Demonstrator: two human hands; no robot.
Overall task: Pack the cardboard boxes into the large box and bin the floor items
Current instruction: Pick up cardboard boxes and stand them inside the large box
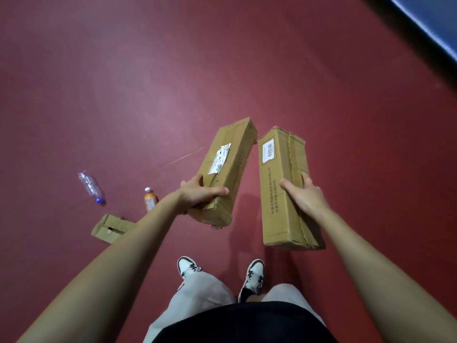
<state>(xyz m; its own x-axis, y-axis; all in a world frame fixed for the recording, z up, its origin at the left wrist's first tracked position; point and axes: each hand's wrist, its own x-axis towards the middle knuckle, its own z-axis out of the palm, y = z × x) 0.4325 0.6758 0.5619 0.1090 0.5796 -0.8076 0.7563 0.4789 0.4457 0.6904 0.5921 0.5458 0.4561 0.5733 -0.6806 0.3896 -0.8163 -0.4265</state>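
Fingers (pixel 195 179) of the left hand (pixel 199 194) curled round a long brown white-labelled cardboard box (pixel 231 157), while the right hand (pixel 305 196) gripped a similar barcoded brown cardboard box (pixel 284 159).

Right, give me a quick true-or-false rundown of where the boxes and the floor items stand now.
1. Each hand grips one long cardboard box. True: the left hand holds the box with the torn label, and the right hand holds the box with the barcode label.
2. The clear bottle has a red cap. False: the clear bottle has a blue cap.
3. The orange bottle is on the floor. True: the orange bottle sits on the red floor near the left forearm.
4. No cardboard box is left on the floor. False: a small cardboard box lies there, partly hidden by the left forearm.
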